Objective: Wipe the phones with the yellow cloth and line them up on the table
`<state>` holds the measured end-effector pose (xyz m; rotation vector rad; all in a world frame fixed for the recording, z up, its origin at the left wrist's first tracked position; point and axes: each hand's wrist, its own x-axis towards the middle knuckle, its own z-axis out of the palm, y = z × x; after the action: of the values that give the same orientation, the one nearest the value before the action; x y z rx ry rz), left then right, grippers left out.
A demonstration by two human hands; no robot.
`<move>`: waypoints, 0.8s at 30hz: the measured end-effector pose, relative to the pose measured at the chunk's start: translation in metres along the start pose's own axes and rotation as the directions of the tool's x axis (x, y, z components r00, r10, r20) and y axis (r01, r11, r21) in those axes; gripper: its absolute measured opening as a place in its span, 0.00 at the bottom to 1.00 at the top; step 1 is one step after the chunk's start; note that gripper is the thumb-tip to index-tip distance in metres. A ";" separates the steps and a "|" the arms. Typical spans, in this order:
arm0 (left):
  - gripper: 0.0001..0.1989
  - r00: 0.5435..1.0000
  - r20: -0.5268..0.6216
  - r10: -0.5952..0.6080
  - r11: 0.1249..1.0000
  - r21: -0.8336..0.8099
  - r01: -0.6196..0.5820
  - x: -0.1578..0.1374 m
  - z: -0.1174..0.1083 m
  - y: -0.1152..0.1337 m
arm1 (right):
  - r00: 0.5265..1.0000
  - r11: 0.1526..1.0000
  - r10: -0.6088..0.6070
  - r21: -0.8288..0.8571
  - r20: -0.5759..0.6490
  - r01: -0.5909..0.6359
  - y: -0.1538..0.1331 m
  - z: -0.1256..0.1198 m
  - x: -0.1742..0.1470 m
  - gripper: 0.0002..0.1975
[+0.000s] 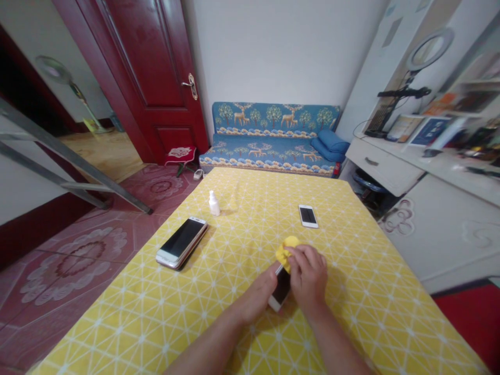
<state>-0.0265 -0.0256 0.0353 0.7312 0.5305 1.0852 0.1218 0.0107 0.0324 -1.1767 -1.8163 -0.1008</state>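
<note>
Low over the near part of the table, my left hand (258, 292) is closed around the left edge of a white-framed smartphone (279, 290) with a dark screen. My right hand (310, 272) pinches a bunched yellow cloth (288, 251) against the phone's upper end. The cloth and fingers cover that end of the phone. Beyond my right hand, a smaller white smartphone (308, 216) lies flat. To the left is a stack of phones (182, 241), the top one white with a black screen. A small white spray bottle (214, 203) stands upright behind the stack.
The table has a yellow cloth with white lines (128, 312). Past its far edge is a blue patterned sofa (269, 148). A white desk (390, 161) with a ring light (430, 49) stands at the right. A metal ladder (74, 156) leans at the left, near a red door (152, 67).
</note>
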 end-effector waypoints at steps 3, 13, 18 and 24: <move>0.24 0.999 0.032 -0.021 1.000 0.015 0.021 0.001 0.012 0.006 | 0.988 0.985 0.149 0.089 -0.039 -0.145 0.015 -0.001 0.002 0.10; 0.28 0.996 0.008 -0.089 0.995 0.050 0.089 0.001 0.000 0.001 | 0.895 0.825 0.440 0.361 0.072 -0.435 0.032 -0.003 -0.001 0.13; 0.31 0.997 -0.023 -0.080 0.996 0.046 0.081 0.005 -0.003 -0.004 | 0.820 0.711 0.549 0.427 0.160 -0.559 0.032 -0.005 -0.005 0.14; 0.29 0.992 -0.104 -0.074 0.995 -0.077 0.066 0.011 -0.003 -0.006 | 0.788 0.601 0.577 0.540 0.216 -0.589 0.009 0.009 -0.013 0.14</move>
<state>-0.0211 -0.0156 0.0284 0.5887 0.6002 1.0769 0.1239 0.0118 0.0141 -1.2382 -1.2277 0.8127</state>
